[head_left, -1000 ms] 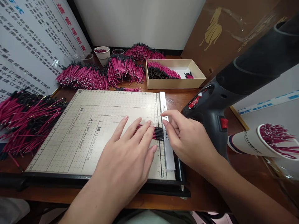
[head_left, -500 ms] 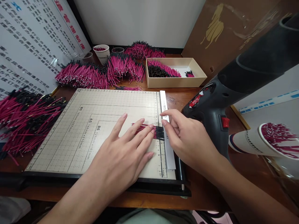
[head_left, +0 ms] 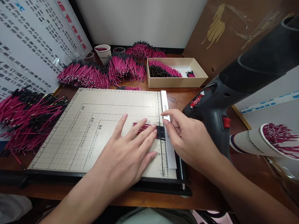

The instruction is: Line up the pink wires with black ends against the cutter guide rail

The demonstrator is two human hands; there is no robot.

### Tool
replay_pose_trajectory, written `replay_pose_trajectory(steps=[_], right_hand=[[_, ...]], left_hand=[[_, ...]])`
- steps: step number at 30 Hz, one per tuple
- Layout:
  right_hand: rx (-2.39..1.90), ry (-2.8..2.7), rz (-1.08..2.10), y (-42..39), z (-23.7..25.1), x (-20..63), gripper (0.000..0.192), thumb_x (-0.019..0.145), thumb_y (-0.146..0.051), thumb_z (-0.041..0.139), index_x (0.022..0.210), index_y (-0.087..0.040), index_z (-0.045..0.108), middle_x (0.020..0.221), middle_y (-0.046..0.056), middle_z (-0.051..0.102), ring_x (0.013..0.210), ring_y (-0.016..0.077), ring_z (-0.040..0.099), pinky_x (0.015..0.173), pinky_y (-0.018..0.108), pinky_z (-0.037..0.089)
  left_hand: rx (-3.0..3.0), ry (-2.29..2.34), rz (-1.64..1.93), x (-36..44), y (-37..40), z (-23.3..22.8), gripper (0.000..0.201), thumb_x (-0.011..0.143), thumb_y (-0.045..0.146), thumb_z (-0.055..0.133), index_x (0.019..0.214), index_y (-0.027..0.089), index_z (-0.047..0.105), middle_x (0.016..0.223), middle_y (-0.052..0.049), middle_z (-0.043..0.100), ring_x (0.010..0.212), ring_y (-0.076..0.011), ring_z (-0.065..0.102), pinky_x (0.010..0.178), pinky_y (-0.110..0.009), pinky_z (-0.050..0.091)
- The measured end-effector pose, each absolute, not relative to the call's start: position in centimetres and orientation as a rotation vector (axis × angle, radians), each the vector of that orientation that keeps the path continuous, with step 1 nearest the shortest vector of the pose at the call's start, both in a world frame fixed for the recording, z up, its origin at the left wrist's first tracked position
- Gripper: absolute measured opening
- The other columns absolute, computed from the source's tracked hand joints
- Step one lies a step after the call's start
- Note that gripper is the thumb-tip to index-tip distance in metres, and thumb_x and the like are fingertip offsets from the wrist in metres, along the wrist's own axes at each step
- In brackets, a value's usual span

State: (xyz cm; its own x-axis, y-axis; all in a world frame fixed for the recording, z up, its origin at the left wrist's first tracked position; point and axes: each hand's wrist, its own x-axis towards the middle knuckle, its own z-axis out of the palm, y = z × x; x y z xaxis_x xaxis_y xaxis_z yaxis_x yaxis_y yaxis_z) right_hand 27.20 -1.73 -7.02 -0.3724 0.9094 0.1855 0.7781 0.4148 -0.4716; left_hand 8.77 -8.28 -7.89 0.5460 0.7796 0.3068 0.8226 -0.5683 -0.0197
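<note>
The spread, flattened fingers of the left hand lie over a small row of pink-and-black wires, whose black ends stick out past the fingertips toward a white strip. At that strip, the right hand has thumb and forefinger slightly apart, its other fingers curled; whether they pinch anything, I cannot tell. Under the left fingers spreads a pale gridded cutting board, set on a brown wooden table. Beyond the fingertips are heaped wires and a shallow box, backed by a grey wall. Right of the fingers stands a black tool; far left, a printed panel.
</note>
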Motion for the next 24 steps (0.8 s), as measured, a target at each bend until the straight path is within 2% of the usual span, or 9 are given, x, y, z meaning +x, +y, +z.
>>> replay_pose_trajectory(steps=[16, 24], right_hand=[[-1.444, -2.253, 0.423, -1.74, -7.10, 27.39, 0.024, 0.094, -0.021, 0.046, 0.105, -0.015, 0.066, 0.055, -0.005, 0.043, 0.048, 0.0135, 0.044, 0.055, 0.027, 0.029], [-1.442, -2.258, 0.430, -1.80, -7.06, 27.42, 0.024, 0.094, -0.022, 0.046, 0.106, -0.015, 0.067, 0.056, -0.005, 0.044, 0.048, 0.0134, 0.044, 0.055, 0.027, 0.028]], left_hand=[[-2.643, -1.376, -0.568, 8.64, -9.16, -8.15, 0.037, 0.106, 0.034, 0.043, 0.127, 0.014, 0.067, 0.138, -0.003, 0.067, 0.138, -0.0226, 0.053, 0.131, -0.043, 0.003], [-2.640, -1.486, -0.552, 8.87, -9.27, -8.06, 0.038, 0.107, 0.037, 0.043, 0.132, 0.017, 0.063, 0.142, -0.001, 0.064, 0.140, -0.0219, 0.052, 0.130, -0.043, 0.001]])
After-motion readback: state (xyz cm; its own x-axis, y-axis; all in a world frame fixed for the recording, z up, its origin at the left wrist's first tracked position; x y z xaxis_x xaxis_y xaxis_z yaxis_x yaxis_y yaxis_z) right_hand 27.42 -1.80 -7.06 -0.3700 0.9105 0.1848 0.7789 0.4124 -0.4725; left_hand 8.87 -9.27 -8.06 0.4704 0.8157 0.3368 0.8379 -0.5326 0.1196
